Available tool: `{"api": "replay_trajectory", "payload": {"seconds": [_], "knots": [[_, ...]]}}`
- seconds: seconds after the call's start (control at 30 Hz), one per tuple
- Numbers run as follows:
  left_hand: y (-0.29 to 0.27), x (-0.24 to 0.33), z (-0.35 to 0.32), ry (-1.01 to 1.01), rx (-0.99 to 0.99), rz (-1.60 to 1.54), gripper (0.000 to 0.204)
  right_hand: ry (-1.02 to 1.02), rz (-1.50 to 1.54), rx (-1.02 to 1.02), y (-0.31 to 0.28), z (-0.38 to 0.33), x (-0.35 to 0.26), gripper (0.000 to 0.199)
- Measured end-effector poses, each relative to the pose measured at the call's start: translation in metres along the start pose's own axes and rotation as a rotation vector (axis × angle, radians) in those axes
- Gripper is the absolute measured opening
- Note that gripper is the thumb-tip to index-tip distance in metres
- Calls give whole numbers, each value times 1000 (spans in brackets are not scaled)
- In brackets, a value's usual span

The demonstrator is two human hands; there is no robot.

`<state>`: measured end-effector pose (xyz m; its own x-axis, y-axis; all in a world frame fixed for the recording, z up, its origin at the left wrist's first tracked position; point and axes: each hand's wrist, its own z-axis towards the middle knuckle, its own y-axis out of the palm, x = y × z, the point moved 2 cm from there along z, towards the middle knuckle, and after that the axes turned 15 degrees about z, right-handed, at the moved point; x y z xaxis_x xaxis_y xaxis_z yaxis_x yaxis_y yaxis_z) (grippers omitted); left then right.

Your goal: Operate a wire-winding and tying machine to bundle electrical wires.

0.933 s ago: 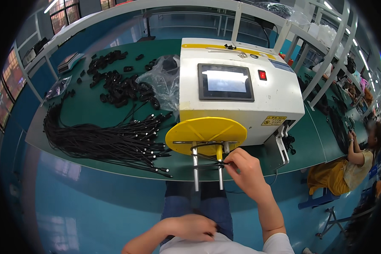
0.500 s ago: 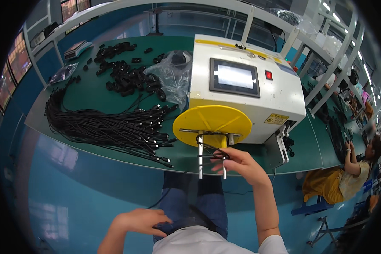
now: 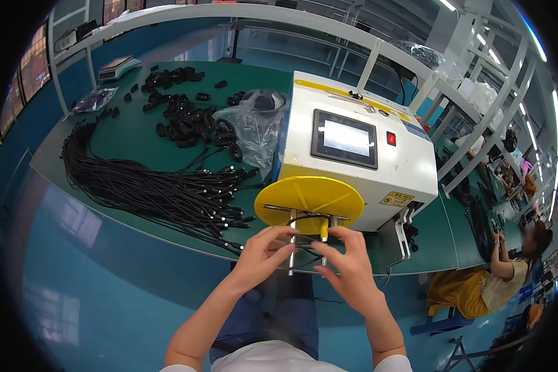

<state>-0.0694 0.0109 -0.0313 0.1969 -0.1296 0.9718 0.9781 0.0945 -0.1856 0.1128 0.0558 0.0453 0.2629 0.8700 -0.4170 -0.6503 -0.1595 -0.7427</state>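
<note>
A black cable point(image 3: 305, 243) is looped around two metal pegs that stick out from a yellow disc point(image 3: 304, 192) on the front of a white machine. My left hand point(image 3: 263, 255) grips the loops at the left peg point(image 3: 291, 263), thumb and fingers bent around them. From the other side, my right hand point(image 3: 353, 263) curls around the loops by the right peg point(image 3: 324, 257), its thumb held lower than the fingers. Fingers partly hide the cable in both hands.
The white machine point(image 3: 384, 180) carries a screen point(image 3: 344, 139) and a red switch point(image 3: 391, 138). Left of it on the green table lie a bundle of black cables point(image 3: 142, 186), several black pieces point(image 3: 186, 118) and a clear plastic bag point(image 3: 251, 130). A person point(image 3: 508, 266) sits at the right.
My left hand has risen from my lap to the looped cable at the left peg. My right hand stays by the right peg and has turned its fingers around the loops.
</note>
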Motion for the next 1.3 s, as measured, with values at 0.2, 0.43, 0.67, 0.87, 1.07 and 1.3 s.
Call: {"api": "replay_trajectory", "payload": {"seconds": [0.2,0.43,0.67,0.87,1.07,1.3], "knots": [[1,49,-18,30,-35,581,32,13,90,-149,-3,-12,-3,33],[3,11,-12,-28,-90,18,43,124,412,-97,-5,-31,8,26],[26,3,-9,-82,76,-412,35,401,681,179,12,-32,33,20],[32,-10,-9,15,284,-280,23,374,556,225,19,-17,38,15],[27,-16,-4,50,273,-288,9,390,634,335,26,-17,43,7],[21,2,-16,58,214,-89,5,506,738,261,22,-29,42,8]]}}
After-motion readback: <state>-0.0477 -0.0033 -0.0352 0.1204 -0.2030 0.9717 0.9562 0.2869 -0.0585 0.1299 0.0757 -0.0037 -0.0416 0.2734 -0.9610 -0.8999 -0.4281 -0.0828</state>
